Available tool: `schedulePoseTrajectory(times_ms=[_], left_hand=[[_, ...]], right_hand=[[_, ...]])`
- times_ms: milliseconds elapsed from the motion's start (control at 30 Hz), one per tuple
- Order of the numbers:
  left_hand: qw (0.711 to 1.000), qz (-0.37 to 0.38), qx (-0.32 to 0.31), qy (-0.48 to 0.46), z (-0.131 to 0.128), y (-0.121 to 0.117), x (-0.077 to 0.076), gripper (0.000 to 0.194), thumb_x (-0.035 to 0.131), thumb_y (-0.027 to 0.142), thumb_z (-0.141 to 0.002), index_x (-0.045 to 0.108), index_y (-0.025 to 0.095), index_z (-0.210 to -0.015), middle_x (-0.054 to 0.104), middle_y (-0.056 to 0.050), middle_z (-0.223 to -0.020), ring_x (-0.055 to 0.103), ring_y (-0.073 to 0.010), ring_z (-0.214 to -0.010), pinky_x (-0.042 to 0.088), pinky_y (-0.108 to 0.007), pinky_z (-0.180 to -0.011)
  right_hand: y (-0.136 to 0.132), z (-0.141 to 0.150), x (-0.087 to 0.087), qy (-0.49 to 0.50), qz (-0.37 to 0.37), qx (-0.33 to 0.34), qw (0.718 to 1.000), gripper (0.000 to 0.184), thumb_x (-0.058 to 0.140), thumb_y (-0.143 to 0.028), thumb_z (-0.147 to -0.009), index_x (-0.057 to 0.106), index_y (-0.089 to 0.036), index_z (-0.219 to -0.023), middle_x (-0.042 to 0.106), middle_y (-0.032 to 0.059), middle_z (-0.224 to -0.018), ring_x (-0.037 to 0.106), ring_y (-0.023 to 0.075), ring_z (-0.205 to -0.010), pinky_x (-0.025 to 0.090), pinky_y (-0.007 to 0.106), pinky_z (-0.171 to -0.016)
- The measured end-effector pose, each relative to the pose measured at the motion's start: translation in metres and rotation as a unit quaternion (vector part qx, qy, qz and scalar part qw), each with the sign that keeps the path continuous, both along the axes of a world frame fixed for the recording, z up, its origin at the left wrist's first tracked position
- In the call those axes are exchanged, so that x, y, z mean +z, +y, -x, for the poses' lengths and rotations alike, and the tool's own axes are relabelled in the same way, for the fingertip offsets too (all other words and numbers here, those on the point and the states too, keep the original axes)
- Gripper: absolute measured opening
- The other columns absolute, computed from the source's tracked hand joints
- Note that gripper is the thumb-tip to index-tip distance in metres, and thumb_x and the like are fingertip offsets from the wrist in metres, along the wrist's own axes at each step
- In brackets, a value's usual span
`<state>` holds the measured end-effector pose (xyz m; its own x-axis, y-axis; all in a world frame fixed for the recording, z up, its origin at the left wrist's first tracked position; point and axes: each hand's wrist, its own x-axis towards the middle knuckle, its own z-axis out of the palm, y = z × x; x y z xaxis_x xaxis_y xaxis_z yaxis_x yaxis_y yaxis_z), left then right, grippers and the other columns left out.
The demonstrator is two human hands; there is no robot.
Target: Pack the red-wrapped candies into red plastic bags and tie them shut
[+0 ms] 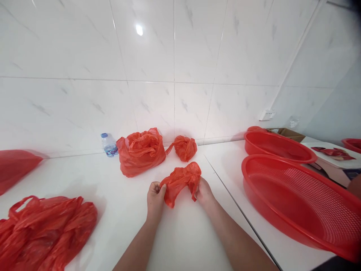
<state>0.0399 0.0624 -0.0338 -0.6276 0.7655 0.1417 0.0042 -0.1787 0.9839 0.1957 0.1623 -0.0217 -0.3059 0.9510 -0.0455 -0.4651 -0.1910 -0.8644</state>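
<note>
I am watching the left hand (155, 195) pinching one end of a crumpled red bag (180, 181), fingers curled closed on it, while the right hand (203, 191) is gripping the other end. The bag is stretching left to right, tilting up rightward, just in front of the knotted bag ball (184, 147).
</note>
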Motion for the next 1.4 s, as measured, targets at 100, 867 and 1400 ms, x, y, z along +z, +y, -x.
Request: schedulePoseTrajectory(times_ms=[100,867,1400], left_hand=[[0.976,-0.02,0.094,0.193,-0.006,-0.005,0.01,0.031,0.061,0.034,-0.078,0.052,0.023,-0.105,0.055,-0.007,-0.112,0.053,-0.023,-0.103,0.045,-0.038,-0.086],[0.985,-0.011,0.127,-0.113,0.022,-0.005,0.005,0.034,0.056,0.022,-0.07,0.049,0.022,-0.104,0.056,-0.002,-0.091,0.056,-0.0162,-0.082,0.047,-0.03,-0.074],[0.976,0.054,0.03,0.207,0.0,-0.02,0.021,0.012,0.046,0.013,-0.066,0.051,0.024,-0.067,0.047,0.003,-0.06,0.036,-0.0141,-0.054,0.028,-0.024,-0.052]], right_hand=[[-0.005,-0.002,0.004,-0.002,0.014,0.019,1.0,0.015,0.063,-0.025,-0.062,0.049,-0.02,-0.063,0.05,-0.0029,-0.053,0.046,0.0117,-0.05,0.043,0.026,-0.05],[0.028,-0.033,-0.008,-0.013,0.042,-0.005,0.999,0.021,0.059,-0.037,-0.069,0.058,-0.018,-0.078,0.068,0.0064,-0.084,0.064,0.0222,-0.082,0.052,0.034,-0.07],[0.011,-0.036,0.017,-0.155,-0.081,-0.044,0.984,0.031,0.069,-0.043,-0.064,0.054,-0.019,-0.076,0.058,-0.0012,-0.072,0.053,0.0139,-0.065,0.042,0.027,-0.062]])
